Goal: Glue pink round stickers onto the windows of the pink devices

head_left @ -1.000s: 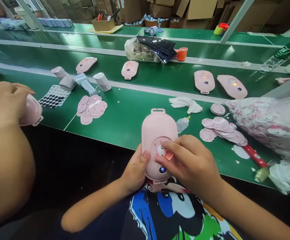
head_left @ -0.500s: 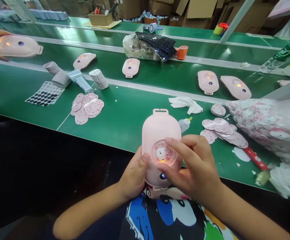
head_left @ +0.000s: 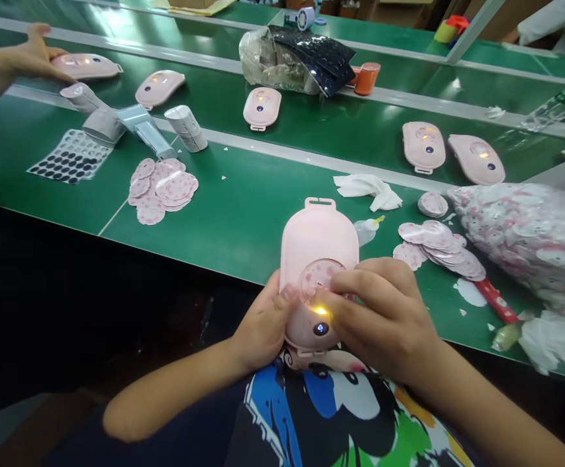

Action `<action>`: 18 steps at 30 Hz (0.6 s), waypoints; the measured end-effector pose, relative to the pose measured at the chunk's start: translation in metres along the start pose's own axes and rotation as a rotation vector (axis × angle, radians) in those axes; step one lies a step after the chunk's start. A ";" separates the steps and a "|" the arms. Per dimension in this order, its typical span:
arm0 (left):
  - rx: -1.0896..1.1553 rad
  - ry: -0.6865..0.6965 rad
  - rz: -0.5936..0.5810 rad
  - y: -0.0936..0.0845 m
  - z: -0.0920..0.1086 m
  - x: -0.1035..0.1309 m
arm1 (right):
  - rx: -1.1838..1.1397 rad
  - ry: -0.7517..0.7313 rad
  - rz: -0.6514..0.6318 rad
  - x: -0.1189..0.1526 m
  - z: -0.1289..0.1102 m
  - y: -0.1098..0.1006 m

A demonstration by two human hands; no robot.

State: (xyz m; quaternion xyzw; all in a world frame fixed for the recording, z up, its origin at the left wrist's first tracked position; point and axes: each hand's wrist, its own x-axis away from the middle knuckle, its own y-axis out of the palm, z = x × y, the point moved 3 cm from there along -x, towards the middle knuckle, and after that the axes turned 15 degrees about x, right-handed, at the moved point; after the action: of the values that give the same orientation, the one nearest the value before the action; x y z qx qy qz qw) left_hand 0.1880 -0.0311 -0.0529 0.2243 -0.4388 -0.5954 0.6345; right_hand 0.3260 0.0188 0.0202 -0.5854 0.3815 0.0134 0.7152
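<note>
Upright over the bench's near edge is a pale pink oval plastic device (head_left: pixel 318 230), with a slotted loop on top and a small lit display low on its front. My left hand (head_left: pixel 259 327) wraps its left side, thumb on the front. My right hand (head_left: pixel 389 314) has its thumb and fingertips closed together over the round recess, which shows a pink-patterned disc (head_left: pixel 322 271). A yellow light (head_left: pixel 320 311) glows just below the fingertips. Whatever the right fingertips pinch is hidden.
Several similar pink devices (head_left: pixel 261 107) lie on the green bench (head_left: pixel 233 227). Round patterned discs form a left pile (head_left: pixel 163 188) and a right pile (head_left: pixel 445 250), beside a plastic bag (head_left: pixel 520 240) of cat-face pieces. At far left, another person's hand (head_left: pixel 34 55) touches a device.
My right fingertips have closed over the recess, and the white cat face seen there before is out of sight. The other person's hand has lowered a device to the bench. The view has tilted down.
</note>
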 end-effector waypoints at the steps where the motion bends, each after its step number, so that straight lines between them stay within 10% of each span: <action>1: -0.005 0.006 0.008 0.000 0.000 -0.001 | 0.028 -0.041 -0.039 -0.001 0.001 -0.001; 8: -0.015 0.017 0.003 -0.004 -0.002 -0.005 | 0.150 -0.207 -0.331 -0.010 0.011 -0.011; 18: -0.040 -0.007 0.048 -0.005 -0.001 -0.004 | 0.183 -0.141 -0.275 -0.012 0.015 -0.011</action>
State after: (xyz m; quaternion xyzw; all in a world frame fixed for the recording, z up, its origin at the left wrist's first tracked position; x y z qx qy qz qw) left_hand 0.1867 -0.0282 -0.0586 0.1988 -0.4344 -0.5896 0.6513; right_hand 0.3305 0.0334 0.0369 -0.5620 0.2465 -0.0785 0.7856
